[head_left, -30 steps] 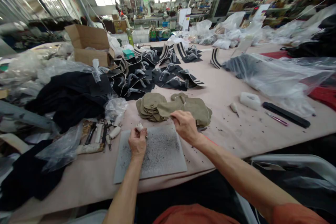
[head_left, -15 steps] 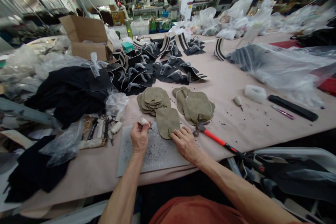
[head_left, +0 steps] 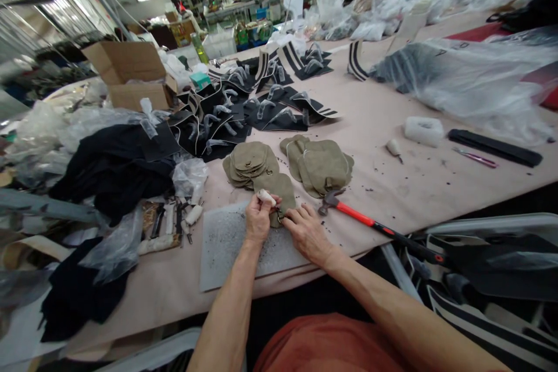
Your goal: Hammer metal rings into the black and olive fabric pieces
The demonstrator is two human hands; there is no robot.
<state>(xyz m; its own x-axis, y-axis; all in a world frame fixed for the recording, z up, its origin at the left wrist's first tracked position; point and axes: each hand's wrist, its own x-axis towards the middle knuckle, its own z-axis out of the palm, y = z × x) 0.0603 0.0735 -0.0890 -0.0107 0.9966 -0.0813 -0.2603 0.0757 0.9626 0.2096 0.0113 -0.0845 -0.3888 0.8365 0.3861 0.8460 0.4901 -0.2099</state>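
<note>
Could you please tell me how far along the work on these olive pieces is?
In hand: one rounded olive fabric piece, its edge in the right hand, the left hand holding a white-handled tool. The left olive stack and right olive stack may be done and left; which is which isn't clear.

The left fingers are covering much of the white-wrapped tool, the black-and-cream striped pieces run off the right edge, and the distant workbenches are blurred.
</note>
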